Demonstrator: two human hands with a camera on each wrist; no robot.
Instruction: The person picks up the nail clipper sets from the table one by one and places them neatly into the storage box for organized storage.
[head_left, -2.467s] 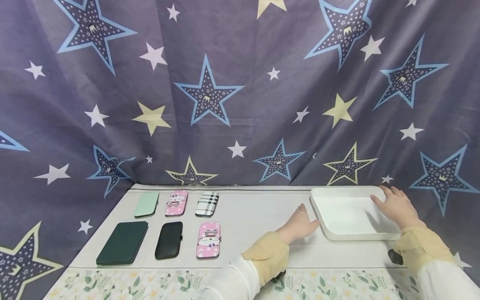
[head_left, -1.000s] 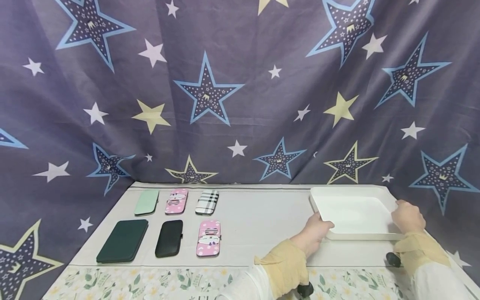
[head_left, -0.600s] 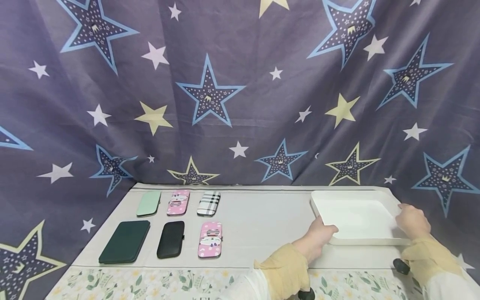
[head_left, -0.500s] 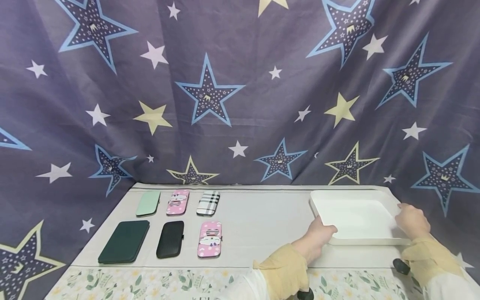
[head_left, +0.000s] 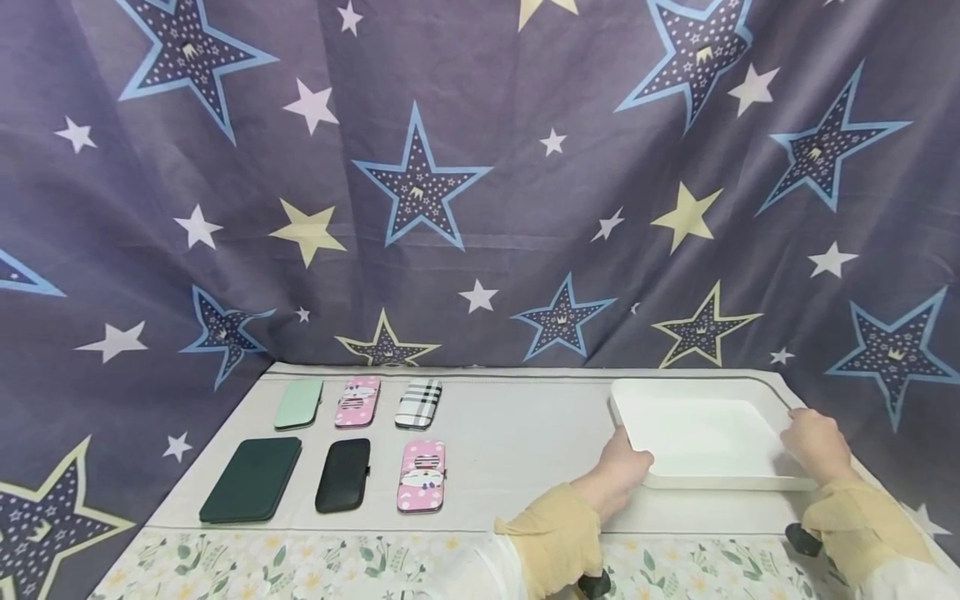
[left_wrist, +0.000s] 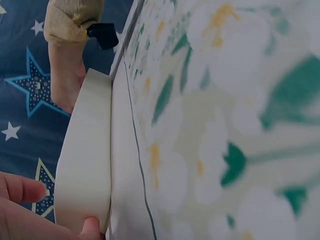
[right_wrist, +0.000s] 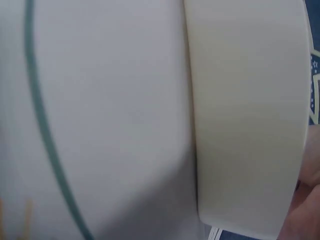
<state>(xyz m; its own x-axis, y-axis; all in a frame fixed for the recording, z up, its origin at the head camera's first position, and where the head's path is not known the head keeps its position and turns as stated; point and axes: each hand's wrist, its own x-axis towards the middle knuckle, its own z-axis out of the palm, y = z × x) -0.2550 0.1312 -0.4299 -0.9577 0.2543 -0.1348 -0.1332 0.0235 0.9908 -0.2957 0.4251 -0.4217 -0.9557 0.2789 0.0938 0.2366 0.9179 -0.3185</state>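
Observation:
A shallow white rectangular tray [head_left: 705, 433] sits on the right side of the table with nothing inside. At its left wall, near the front corner, my left hand [head_left: 618, 471] grips it, thumb over the rim. My right hand [head_left: 817, 446] holds the opposite wall with curled fingers. The left wrist view shows the tray's long outer side close to the tablecloth, the left thumb and fingers at the near end and the right hand [left_wrist: 67, 82] beyond. In the right wrist view, part of the right hand's fingers hides behind the tray wall.
On the left, small cases lie in two rows: mint [head_left: 298, 403], pink cat-print [head_left: 357, 402] and plaid [head_left: 419, 403] behind; dark green [head_left: 251, 480], black [head_left: 342, 475] and another pink [head_left: 422, 476] in front. A star-print curtain [head_left: 480, 208] hangs behind the table.
At first both hands were loose around the tray; then they took hold of its two ends. The tray came slightly toward me, and since half a second ago it has shifted left.

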